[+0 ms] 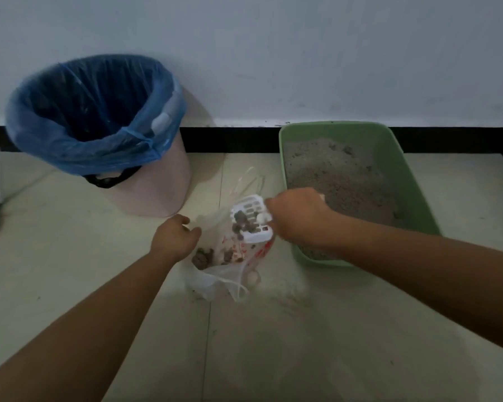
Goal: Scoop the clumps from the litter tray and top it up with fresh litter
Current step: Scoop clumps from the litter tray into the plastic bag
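Head view: scoop point(251, 217) in right hand point(298, 217).

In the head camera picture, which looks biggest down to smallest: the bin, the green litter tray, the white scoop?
1. Bin and green litter tray: too alike to rank.
2. White scoop, clearly smallest.
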Tool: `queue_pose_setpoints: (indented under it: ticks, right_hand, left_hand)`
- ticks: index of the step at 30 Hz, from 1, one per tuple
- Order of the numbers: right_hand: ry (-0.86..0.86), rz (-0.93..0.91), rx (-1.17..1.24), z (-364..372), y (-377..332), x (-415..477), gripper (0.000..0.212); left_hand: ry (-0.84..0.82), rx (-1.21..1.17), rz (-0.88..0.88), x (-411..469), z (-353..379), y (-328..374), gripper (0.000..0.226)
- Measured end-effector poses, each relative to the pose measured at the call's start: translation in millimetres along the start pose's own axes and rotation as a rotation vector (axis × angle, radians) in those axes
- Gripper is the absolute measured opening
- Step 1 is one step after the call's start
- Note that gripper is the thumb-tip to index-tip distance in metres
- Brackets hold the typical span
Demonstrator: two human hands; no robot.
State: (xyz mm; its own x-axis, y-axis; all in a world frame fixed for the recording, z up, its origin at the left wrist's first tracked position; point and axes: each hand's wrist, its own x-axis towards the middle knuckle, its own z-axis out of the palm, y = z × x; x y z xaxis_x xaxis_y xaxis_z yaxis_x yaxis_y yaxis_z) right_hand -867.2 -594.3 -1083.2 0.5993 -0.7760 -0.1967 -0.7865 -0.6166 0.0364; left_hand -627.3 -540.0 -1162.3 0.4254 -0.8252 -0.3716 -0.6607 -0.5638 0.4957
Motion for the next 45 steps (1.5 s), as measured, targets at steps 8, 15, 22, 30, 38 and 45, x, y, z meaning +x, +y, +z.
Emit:
queue_pose_setpoints:
  ticks: [8, 15, 22, 30, 38, 45]
  right_hand:
    - [0.208, -0.381, -0.473, 3.4, -14.6, -4.5, 0.042]
    - [0.236, -0.322, -0.532, 10.8, 17.8, -17.6, 0.058]
    - [0.299, 0.177, -0.183, -14.1, 76.2, -24.9, 0.049]
    - [0.049, 0.502, 0.055, 8.0, 150.4, -74.7, 0.034]
    - [-0.283, 0.561, 0.345, 47.6, 153.8, -83.4, 0.036]
    - [-0.262, 0.468, 0.119, 29.3, 145.4, -72.2, 0.027]
  left_hand:
    - [0.048, -0.054, 0.034, -4.5, -7.9, 3.2, 0.027]
    - [0.094, -0.003, 0.027, 0.2, -1.6, 6.8, 0.029]
    - [0.218, -0.003, 0.104, -6.6, 25.0, 46.3, 0.031]
    - [0.1, -0.229, 0.205, -29.7, 93.8, 132.8, 0.04]
    - [0.134, -0.265, 0.185, -41.9, 141.7, 162.1, 0.047]
    - [0.217, -0.42, 0.201, -54.5, 148.6, 161.4, 0.044]
